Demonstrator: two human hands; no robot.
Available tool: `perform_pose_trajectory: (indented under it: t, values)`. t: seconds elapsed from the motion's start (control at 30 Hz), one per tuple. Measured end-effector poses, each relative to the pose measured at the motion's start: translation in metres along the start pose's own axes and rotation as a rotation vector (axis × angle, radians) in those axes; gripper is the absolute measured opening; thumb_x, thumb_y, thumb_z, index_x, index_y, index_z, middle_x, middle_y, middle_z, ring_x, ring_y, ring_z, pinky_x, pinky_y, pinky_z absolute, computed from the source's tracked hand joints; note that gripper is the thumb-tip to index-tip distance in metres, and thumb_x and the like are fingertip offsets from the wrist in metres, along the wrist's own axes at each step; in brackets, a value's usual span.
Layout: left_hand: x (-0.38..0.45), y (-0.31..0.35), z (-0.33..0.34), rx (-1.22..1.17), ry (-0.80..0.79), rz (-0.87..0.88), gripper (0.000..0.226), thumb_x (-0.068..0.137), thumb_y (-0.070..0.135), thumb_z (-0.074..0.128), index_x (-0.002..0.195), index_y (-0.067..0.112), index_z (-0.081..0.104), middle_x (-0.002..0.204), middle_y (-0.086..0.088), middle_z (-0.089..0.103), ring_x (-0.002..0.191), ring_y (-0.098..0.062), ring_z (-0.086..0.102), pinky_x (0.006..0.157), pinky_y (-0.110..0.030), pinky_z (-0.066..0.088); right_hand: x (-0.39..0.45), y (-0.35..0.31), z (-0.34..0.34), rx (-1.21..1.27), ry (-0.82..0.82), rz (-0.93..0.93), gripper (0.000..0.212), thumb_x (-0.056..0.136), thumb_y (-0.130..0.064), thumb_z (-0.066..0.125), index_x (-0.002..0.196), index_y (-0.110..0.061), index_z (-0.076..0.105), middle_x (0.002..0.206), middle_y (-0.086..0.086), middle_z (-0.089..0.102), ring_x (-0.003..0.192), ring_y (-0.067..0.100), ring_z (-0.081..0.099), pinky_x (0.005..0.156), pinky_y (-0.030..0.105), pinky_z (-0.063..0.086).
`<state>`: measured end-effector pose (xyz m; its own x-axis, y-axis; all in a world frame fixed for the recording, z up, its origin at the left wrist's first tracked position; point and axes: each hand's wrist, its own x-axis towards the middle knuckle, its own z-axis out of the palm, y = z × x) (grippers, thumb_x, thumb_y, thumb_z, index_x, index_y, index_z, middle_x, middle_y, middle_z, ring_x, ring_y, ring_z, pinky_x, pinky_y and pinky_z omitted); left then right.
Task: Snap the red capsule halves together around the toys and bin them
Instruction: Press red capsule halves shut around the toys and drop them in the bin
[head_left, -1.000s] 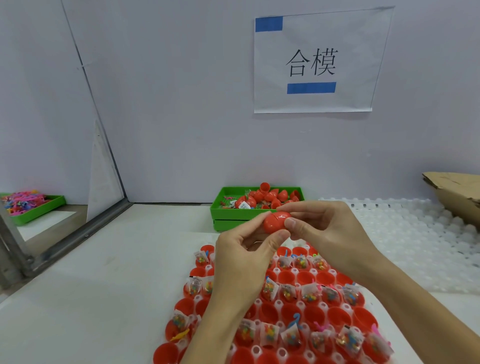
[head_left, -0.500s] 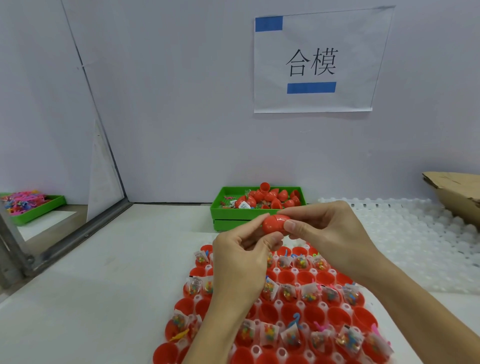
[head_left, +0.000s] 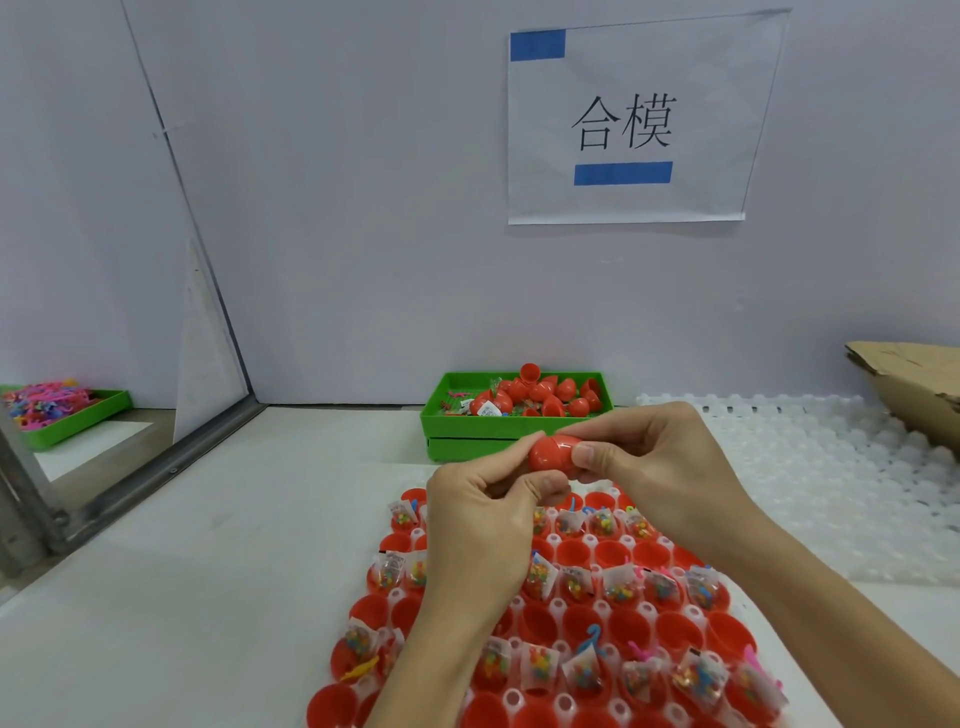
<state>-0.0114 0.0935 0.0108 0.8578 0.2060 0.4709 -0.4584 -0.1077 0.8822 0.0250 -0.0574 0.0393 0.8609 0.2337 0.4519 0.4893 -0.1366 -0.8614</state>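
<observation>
A red capsule (head_left: 554, 455) is held in the air between both hands, its two halves joined with a seam showing. My left hand (head_left: 483, 514) pinches its left end with thumb and fingers. My right hand (head_left: 654, 457) pinches its right end, thumb in front. Below them lies a white holder tray (head_left: 558, 605) with rows of red capsule halves (head_left: 631, 553), some empty, some holding small bagged toys (head_left: 618, 587). Behind stands a green bin (head_left: 467, 421) with several red capsules and halves piled inside.
A white bumpy sheet (head_left: 810, 483) covers the table at the right, with a cardboard box (head_left: 914, 384) at its far end. A second green tray of coloured toys (head_left: 57, 410) sits at far left beyond a metal frame (head_left: 135, 467). A paper sign (head_left: 634, 119) hangs on the wall.
Both hands have kept the capsule at nearly the same spot above the tray. My fingers have closed in on its ends, and the halves now sit together.
</observation>
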Motion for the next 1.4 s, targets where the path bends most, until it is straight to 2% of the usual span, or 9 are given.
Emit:
perform_pose_trajectory:
  t: [0.13, 0.3, 0.57, 0.87, 1.0, 1.07, 1.17, 1.3, 1.4]
  values:
    - [-0.001, -0.004, 0.0, 0.037, 0.004, -0.015, 0.03, 0.088, -0.007, 0.067, 0.112, 0.011, 0.072, 0.073, 0.009, 0.076, 0.065, -0.013, 0.074, 0.061, -0.016, 0.057, -0.001, 0.001, 0.004, -0.019, 0.01, 0.007, 0.028, 0.084, 0.0, 0.074, 0.079, -0.027, 0.077, 0.077, -0.004, 0.077, 0.07, 0.012, 0.074, 0.066, 0.02, 0.057]
    - [-0.002, -0.005, 0.001, 0.077, 0.012, 0.014, 0.03, 0.089, -0.01, 0.063, 0.111, 0.008, 0.073, 0.069, 0.007, 0.075, 0.057, -0.012, 0.072, 0.056, -0.016, 0.056, -0.001, 0.003, 0.009, -0.039, 0.023, 0.017, 0.023, 0.084, 0.001, 0.073, 0.078, -0.021, 0.077, 0.074, -0.005, 0.076, 0.068, 0.008, 0.073, 0.063, 0.016, 0.055]
    - [-0.002, -0.006, 0.002, 0.124, -0.029, 0.012, 0.031, 0.09, -0.011, 0.061, 0.114, 0.004, 0.071, 0.071, 0.005, 0.075, 0.058, -0.011, 0.073, 0.058, -0.018, 0.058, -0.002, 0.002, 0.004, -0.013, -0.032, 0.045, 0.019, 0.085, 0.006, 0.071, 0.079, -0.011, 0.076, 0.069, -0.002, 0.075, 0.062, 0.009, 0.072, 0.06, 0.015, 0.054]
    - [-0.002, -0.009, 0.002, 0.213, -0.076, 0.079, 0.03, 0.089, -0.011, 0.061, 0.103, 0.011, 0.077, 0.072, 0.008, 0.074, 0.063, -0.008, 0.073, 0.062, -0.019, 0.059, -0.003, -0.001, 0.001, -0.031, -0.057, 0.049, 0.021, 0.083, 0.009, 0.071, 0.077, -0.01, 0.075, 0.076, 0.001, 0.076, 0.07, 0.01, 0.074, 0.063, 0.015, 0.055]
    - [-0.001, -0.012, -0.001, 0.293, -0.109, 0.109, 0.032, 0.089, -0.011, 0.058, 0.102, 0.012, 0.077, 0.075, 0.003, 0.075, 0.069, -0.001, 0.073, 0.064, -0.019, 0.059, -0.003, -0.002, 0.004, -0.134, -0.048, 0.043, 0.022, 0.082, 0.005, 0.074, 0.08, -0.017, 0.075, 0.078, -0.001, 0.077, 0.076, 0.012, 0.074, 0.072, 0.027, 0.06]
    - [-0.001, -0.012, 0.0, 0.319, -0.129, 0.12, 0.032, 0.089, -0.009, 0.058, 0.105, 0.013, 0.074, 0.082, 0.003, 0.075, 0.076, 0.001, 0.072, 0.067, -0.016, 0.058, -0.003, -0.003, 0.005, -0.176, -0.052, 0.04, 0.021, 0.082, 0.002, 0.075, 0.082, -0.019, 0.074, 0.079, -0.002, 0.076, 0.078, 0.012, 0.074, 0.078, 0.03, 0.061]
    - [-0.001, -0.011, 0.0, 0.341, -0.15, 0.151, 0.026, 0.09, 0.001, 0.064, 0.104, 0.022, 0.069, 0.081, 0.008, 0.074, 0.078, 0.0, 0.072, 0.071, -0.019, 0.059, -0.002, -0.005, 0.003, -0.164, -0.062, 0.038, 0.018, 0.082, -0.002, 0.077, 0.086, -0.019, 0.074, 0.081, -0.004, 0.076, 0.079, 0.011, 0.074, 0.08, 0.031, 0.061]
    - [-0.001, -0.01, -0.003, 0.415, -0.199, 0.153, 0.036, 0.093, 0.007, 0.061, 0.113, 0.036, 0.055, 0.088, 0.011, 0.071, 0.081, 0.007, 0.069, 0.071, -0.016, 0.058, -0.002, -0.007, 0.0, -0.155, -0.079, 0.035, 0.017, 0.078, -0.006, 0.081, 0.088, -0.019, 0.074, 0.082, -0.002, 0.076, 0.077, 0.012, 0.073, 0.079, 0.031, 0.061]
    - [0.0, -0.009, -0.005, 0.486, -0.237, 0.155, 0.039, 0.096, 0.01, 0.058, 0.117, 0.042, 0.049, 0.091, 0.007, 0.071, 0.083, -0.001, 0.069, 0.071, -0.024, 0.059, -0.001, -0.006, 0.0, -0.146, -0.089, 0.067, 0.021, 0.075, -0.008, 0.084, 0.088, -0.018, 0.072, 0.083, 0.003, 0.075, 0.078, 0.017, 0.073, 0.078, 0.031, 0.06]
